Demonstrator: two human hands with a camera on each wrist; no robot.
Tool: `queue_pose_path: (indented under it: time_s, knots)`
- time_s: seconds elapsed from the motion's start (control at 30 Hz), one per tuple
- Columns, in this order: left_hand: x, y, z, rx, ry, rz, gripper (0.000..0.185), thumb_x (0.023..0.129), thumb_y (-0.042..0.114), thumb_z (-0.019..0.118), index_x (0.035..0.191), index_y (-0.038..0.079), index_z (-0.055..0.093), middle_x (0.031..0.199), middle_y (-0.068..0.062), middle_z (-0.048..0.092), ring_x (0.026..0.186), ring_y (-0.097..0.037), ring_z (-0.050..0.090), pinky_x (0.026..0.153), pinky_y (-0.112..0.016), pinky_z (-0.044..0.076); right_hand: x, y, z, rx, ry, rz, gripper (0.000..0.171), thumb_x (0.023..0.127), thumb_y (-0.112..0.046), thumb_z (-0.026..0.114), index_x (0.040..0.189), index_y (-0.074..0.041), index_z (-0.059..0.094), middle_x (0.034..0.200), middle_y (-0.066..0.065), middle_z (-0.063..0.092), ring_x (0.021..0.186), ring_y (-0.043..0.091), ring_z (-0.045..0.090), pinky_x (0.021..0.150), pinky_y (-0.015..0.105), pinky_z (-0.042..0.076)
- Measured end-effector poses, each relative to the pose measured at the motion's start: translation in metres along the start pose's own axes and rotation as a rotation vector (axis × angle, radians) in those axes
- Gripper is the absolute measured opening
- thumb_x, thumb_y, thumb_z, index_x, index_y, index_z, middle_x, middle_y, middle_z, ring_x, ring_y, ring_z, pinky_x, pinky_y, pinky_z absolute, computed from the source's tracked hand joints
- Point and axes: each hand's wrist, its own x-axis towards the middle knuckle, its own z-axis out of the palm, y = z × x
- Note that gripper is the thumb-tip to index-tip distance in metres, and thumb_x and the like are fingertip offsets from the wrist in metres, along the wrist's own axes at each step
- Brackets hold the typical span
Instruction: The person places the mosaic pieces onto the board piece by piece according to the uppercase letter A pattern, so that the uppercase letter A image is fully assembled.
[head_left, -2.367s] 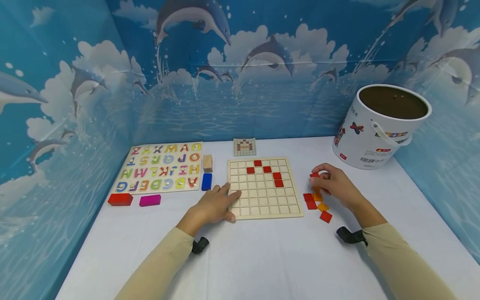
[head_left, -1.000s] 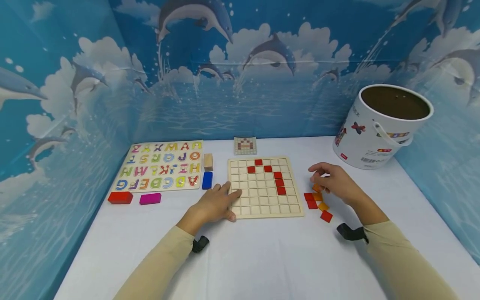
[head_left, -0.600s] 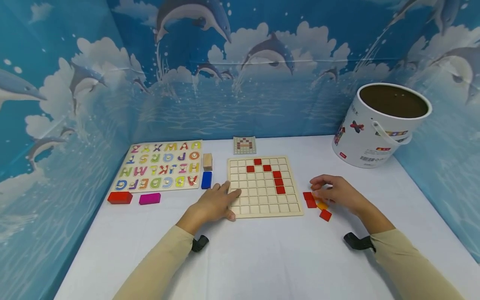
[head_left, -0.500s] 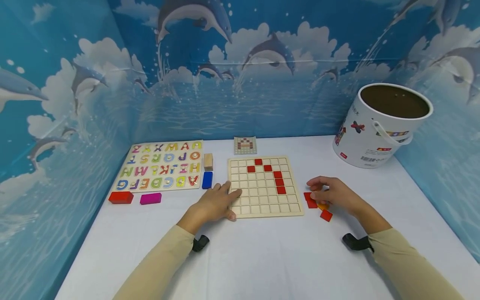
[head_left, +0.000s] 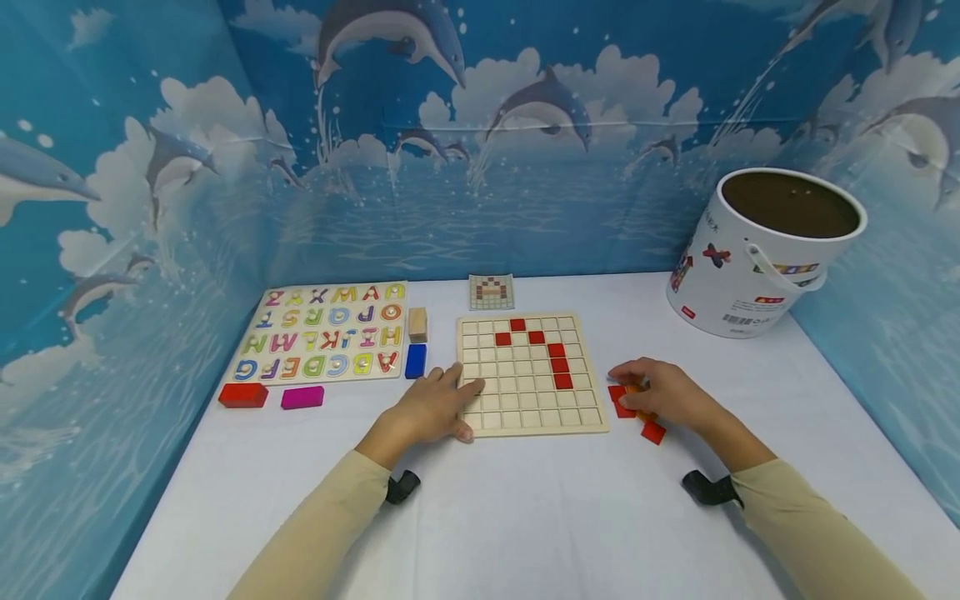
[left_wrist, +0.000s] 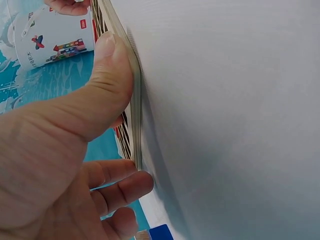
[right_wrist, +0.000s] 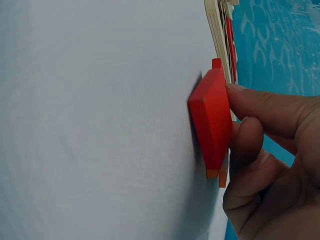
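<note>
**While bracing the grid board (head_left: 510,400) from eight o'clock, poised over loose tiles (head_left: 622,411) toward four**

Clock centred on the grid board, twelve at the far side. Between nine and ten: letter board (head_left: 321,337), with red block (head_left: 243,396) and magenta block (head_left: 302,397) along its near edge, blue block (head_left: 416,362) beside its right. At eight: left hand (head_left: 427,408), fingers spread over the left edge, thumb at the near edge, clamped on nothing. At eleven: small pattern card (head_left: 491,292). On the grid board: six red squares (head_left: 558,365). Toward four, just off the right edge: red and orange loose tiles, strung from eleven to five, directly beneath the bent fingers of the nearer right hand (head_left: 654,395). Cannot tell whether pinching any. From there, probably decisive: red squares between nine and ten. At two: tub (head_left: 720,283).
</note>
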Motion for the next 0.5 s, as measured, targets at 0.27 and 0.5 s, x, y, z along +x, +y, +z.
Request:
queue_pose_path:
  time_s: [0.27, 0.5]
  knots:
    - [0.001, -0.002, 0.002, -0.008, 0.0, -0.009, 0.087, 0.083, 0.048, 0.076, 0.159, 0.023, 0.04, 0.164, -0.021, 0.028, 0.143, -0.039, 0.037, 0.111, -0.055, 0.037, -0.002, 0.004, 0.0, -0.043, -0.001, -0.039, 0.044, 0.09, -0.014, 0.077, 0.131, -0.008, 0.065, 0.118, 0.013, 0.061, 0.109, 0.03, 0.051, 0.082, 0.035, 0.055]
    - [0.001, -0.002, 0.002, -0.016, 0.004, -0.006, 0.088, 0.082, 0.048, 0.077, 0.158, 0.022, 0.041, 0.164, -0.022, 0.029, 0.143, -0.04, 0.037, 0.112, -0.055, 0.036, -0.002, 0.011, -0.005, 0.023, -0.02, -0.043, 0.041, 0.097, -0.023, 0.07, 0.135, -0.013, 0.06, 0.099, 0.009, 0.052, 0.1, 0.025, 0.051, 0.069, 0.03, 0.05]
